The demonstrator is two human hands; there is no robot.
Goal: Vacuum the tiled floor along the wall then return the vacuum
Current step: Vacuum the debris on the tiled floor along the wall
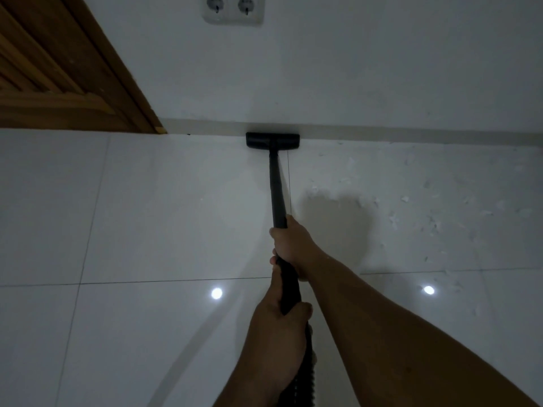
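A black vacuum wand [276,189] runs from my hands down to its flat black floor head [272,140], which rests on the white tiled floor [164,207] right against the baseboard [382,134] of the white wall. My right hand [295,245] grips the wand higher up, further from me. My left hand [279,327] grips the handle closer to me, where the ribbed black hose [302,380] begins. Small white scraps of debris [435,221] lie scattered on the tiles to the right of the wand.
A wooden door [58,77] with its frame stands at the left, meeting the floor. A double wall socket [233,8] sits on the wall above the floor head. Two ceiling lights reflect off the glossy tiles near my arms.
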